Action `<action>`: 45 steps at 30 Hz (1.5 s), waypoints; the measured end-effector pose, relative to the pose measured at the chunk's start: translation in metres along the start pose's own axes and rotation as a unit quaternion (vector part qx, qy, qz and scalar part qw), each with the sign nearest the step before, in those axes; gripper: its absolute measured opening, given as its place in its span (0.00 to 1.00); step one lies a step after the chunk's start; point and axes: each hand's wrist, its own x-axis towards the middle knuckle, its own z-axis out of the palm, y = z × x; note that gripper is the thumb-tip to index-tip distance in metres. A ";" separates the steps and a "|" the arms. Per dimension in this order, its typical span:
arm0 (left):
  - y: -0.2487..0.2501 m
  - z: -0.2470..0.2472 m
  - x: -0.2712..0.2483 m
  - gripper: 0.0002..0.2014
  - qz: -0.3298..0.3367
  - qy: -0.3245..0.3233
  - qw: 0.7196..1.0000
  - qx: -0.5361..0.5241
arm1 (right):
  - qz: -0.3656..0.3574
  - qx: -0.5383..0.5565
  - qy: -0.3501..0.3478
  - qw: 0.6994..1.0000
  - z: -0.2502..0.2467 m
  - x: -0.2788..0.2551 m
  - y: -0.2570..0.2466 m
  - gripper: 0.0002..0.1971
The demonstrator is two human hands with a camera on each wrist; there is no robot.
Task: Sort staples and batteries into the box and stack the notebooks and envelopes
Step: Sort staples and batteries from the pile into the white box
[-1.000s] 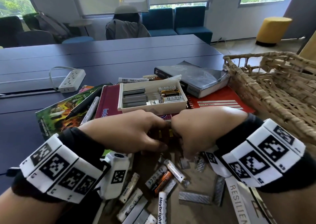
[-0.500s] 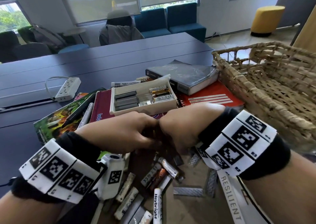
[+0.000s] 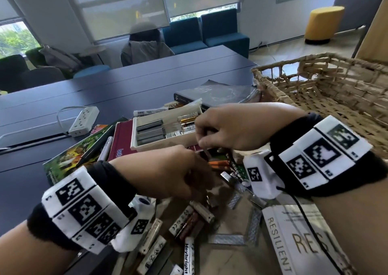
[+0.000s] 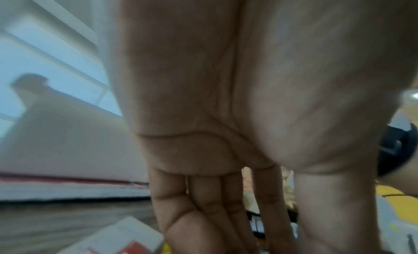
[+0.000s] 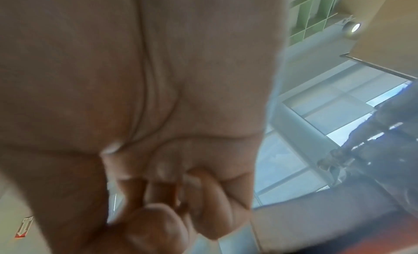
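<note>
Lifting from beside the left hand (image 3: 168,169), the clenched right hand (image 3: 228,128) now hovers at the white plastic box (image 3: 163,144); contents hidden, left fingers (image 4: 269,204) relaxed.

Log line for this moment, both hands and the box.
left hand: open, low over loose batteries | right hand: fingers curled, contents unclear, at box near edge | box: staples left, batteries right

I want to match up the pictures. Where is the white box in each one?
Head view: the white box sits mid-picture on the maroon notebook, just past both hands.
Left wrist view: the blurred pale wall left of the left hand is probably the box, with a red edge beneath.
Right wrist view: not in it; the right hand fills the picture.
Shared landmark: the window blinds.
</note>
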 end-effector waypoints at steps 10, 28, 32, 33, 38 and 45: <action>0.011 0.004 0.018 0.13 0.079 -0.070 0.994 -0.001 | -0.053 0.092 0.177 0.978 0.017 0.025 0.000 0.03; -0.002 -0.009 0.000 0.07 -0.020 0.071 0.997 -0.025 | -0.033 0.174 0.303 0.936 0.017 0.033 0.008 0.03; -0.009 -0.022 -0.015 0.07 -0.014 0.153 0.985 -0.079 | -0.040 0.188 0.336 0.922 0.016 0.034 0.006 0.03; -0.013 -0.024 -0.019 0.07 -0.011 0.190 0.976 -0.105 | -0.045 0.202 0.349 0.914 0.015 0.034 0.005 0.03; -0.039 -0.024 -0.029 0.09 -0.003 0.377 0.899 -0.224 | -0.049 0.247 0.365 0.896 0.016 0.035 -0.002 0.04; -0.061 -0.014 -0.025 0.09 -0.044 0.451 0.858 -0.243 | -0.033 0.243 0.343 0.907 0.038 0.049 -0.008 0.06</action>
